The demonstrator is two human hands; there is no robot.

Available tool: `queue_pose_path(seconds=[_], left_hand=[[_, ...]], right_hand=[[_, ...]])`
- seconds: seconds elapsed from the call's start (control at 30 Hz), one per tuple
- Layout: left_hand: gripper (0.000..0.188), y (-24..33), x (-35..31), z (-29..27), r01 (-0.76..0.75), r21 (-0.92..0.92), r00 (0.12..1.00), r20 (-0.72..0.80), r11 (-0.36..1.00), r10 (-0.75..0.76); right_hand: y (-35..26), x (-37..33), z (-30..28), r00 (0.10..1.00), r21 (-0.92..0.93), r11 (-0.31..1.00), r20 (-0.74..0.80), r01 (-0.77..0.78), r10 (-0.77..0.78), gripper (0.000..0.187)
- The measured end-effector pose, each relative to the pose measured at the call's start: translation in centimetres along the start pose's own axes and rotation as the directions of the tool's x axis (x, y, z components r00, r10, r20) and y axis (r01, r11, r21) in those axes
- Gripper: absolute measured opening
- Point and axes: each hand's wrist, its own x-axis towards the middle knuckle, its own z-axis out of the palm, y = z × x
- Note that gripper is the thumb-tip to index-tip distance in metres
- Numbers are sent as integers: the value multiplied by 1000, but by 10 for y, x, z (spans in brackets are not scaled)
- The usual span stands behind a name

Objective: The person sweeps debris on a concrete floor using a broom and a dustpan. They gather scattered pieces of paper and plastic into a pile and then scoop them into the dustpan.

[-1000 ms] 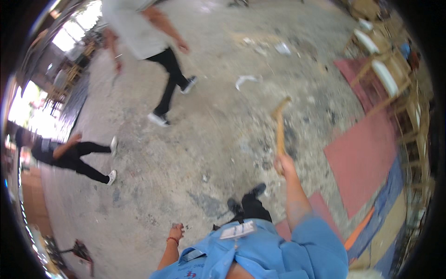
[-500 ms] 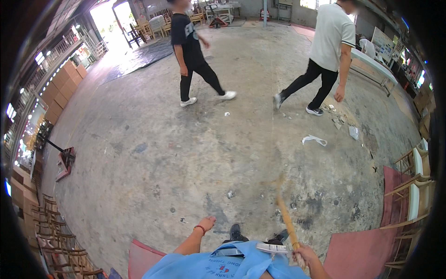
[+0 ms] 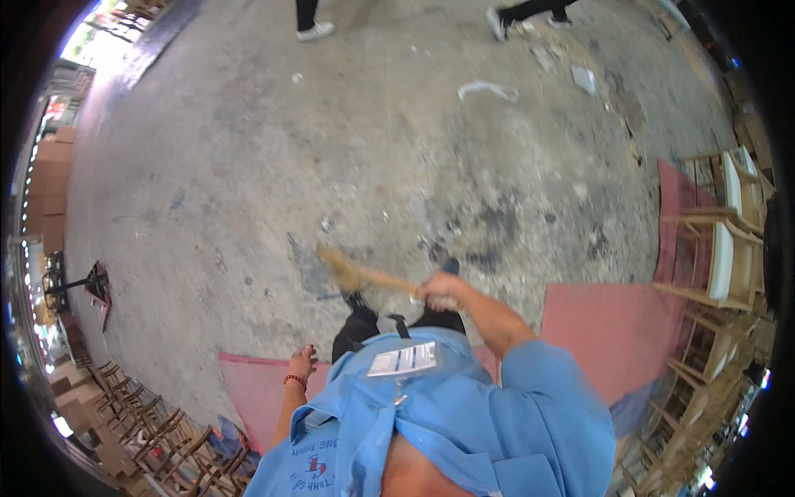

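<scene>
My right hand [image 3: 441,290] is wrapped round the handle of a yellowish straw broom [image 3: 373,276]. The broom reaches leftward from the hand across the front of my shoes, and its brush end is low over the concrete floor, smeared by motion. Whether the bristles touch the floor I cannot tell. My left hand [image 3: 303,362], with a red bead bracelet at its wrist, hangs at my left side with nothing in it, fingers loosely apart.
A white strip of litter [image 3: 489,89] and a pale plastic scrap [image 3: 584,79] lie ahead on the floor. Reddish sheets [image 3: 609,331] are beside me. Wooden chairs line the right [image 3: 720,257] and lower left. A pallet jack [image 3: 98,286] stands left. Two people's legs show at the top.
The broom has swung from my right across to the left in front of my feet. My left hand has drawn back toward my side. The view has tipped further down.
</scene>
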Motion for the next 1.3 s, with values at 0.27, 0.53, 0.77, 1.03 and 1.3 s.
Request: queue_pose_path(seconds=[0.27, 0.53, 0.77, 1.03, 1.3], left_hand=[[47, 2, -76, 46, 174, -18, 983, -60, 985, -175], [51, 28, -87, 56, 48, 11, 995, -92, 999, -47], [48, 43, -64, 79, 72, 41, 997, -36, 997, -70], [47, 81, -33, 91, -145, 74, 989, 33, 987, 143], [38, 99, -25, 94, -115, 79, 993, -21, 990, 117]], right_hand=[[53, -145, -248, 856, 251, 964, -513, 83, 60, 26], [47, -102, -328, 383, -219, 963, -912, -156, -145, 38], [62, -227, -208, 771, 336, 916, -635, 220, 48, 53], [105, -189, -95, 979, 148, 989, -200, 1, 29, 61], [168, -243, -230, 773, 17, 981, -613, -193, 163, 49]])
